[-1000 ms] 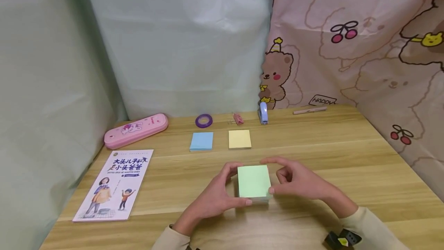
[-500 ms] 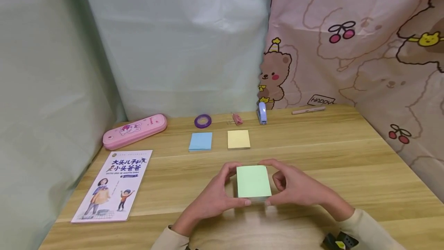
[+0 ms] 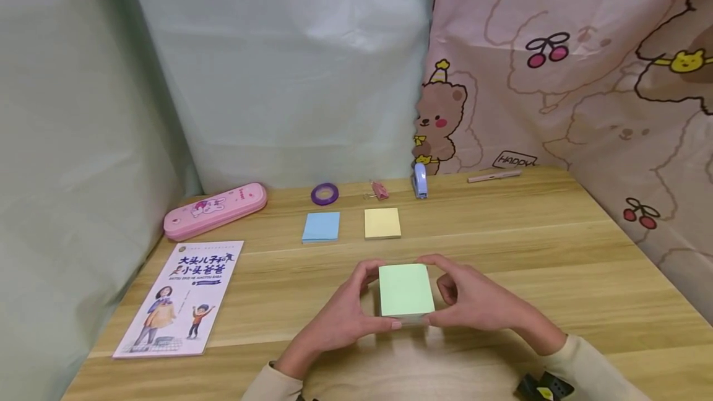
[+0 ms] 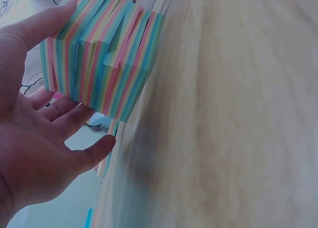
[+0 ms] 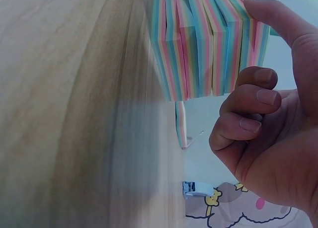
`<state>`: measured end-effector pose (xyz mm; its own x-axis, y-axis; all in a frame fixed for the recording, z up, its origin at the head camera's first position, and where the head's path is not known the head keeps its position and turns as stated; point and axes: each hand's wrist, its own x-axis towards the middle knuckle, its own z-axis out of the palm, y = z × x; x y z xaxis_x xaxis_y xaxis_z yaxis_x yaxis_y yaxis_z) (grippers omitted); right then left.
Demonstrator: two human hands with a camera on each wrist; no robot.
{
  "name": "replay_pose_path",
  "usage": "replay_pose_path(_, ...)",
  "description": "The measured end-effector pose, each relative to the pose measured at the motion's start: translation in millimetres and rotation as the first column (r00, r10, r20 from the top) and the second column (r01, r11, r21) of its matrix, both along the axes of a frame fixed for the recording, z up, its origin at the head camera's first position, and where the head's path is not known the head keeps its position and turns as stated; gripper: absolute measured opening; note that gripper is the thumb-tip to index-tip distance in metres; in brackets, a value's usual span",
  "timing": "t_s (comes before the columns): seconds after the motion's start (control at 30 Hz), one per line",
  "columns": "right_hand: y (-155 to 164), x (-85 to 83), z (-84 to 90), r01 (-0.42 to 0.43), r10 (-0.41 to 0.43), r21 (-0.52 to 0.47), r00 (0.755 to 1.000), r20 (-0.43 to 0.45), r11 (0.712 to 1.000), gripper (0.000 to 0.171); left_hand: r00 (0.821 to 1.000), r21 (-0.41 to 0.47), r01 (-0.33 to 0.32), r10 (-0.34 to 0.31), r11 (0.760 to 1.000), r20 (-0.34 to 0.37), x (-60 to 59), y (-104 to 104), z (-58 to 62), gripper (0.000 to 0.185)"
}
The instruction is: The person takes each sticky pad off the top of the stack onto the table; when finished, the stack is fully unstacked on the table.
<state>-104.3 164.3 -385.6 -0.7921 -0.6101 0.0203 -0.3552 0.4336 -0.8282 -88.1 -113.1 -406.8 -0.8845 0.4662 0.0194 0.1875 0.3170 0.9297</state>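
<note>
A thick sticky-note block (image 3: 406,289) with a pale green top sits low over the wooden table (image 3: 557,252), near the front middle. Its sides (image 4: 99,64) are striped pink, blue, green and yellow, and the layers (image 5: 208,44) are a little offset. My left hand (image 3: 356,305) grips its left side, thumb at the near edge and fingers curled at the far corner. My right hand (image 3: 473,299) grips the right side the same way. The left wrist view shows my left hand (image 4: 39,138) with its thumb on the top face; my right hand (image 5: 268,138) has curled fingers beside the block.
Behind the block lie a blue note pad (image 3: 321,226) and a yellow one (image 3: 382,223). Farther back are a purple tape roll (image 3: 325,193), a pink binder clip (image 3: 380,189), a blue stapler (image 3: 419,181) and a pink pen (image 3: 493,175). A pink pencil case (image 3: 215,210) and a picture book (image 3: 181,296) lie at the left.
My right hand has closed in on the block's right side, its thumb now at the near corner. The block and my left hand have barely moved.
</note>
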Motion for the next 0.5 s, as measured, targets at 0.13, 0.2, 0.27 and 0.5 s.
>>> replay_pose_path(0.13, 0.4, -0.2, 0.0, 0.001, -0.001, 0.004, 1.000, -0.008, 1.000, 0.085, 1.000, 0.001, 0.003, -0.003, 1.000, 0.002, -0.2, -0.2, -0.7, 0.092)
replay_pose_path(0.2, 0.5, -0.4, -0.4, 0.000, 0.000, 0.002, 1.000, -0.013, 1.000, 0.085, 1.000, 0.003, 0.004, -0.004, 1.000, 0.002, -0.4, -0.3, -1.0, 0.093)
replay_pose_path(0.27, 0.7, -0.5, -0.8, -0.001, 0.001, 0.000, 1.000, -0.017, 1.000, 0.084, 1.000, 0.004, 0.006, -0.006, 1.000, 0.003, -0.6, -0.2, -1.0, 0.093)
replay_pose_path(0.5, 2.7, -0.6, 0.4, -0.003, 0.003, 0.011, 1.000, -0.020, 1.000, 0.084, 1.000, -0.014, -0.001, 0.001, 1.000, -0.001, 0.0, -0.3, -1.4, 0.093)
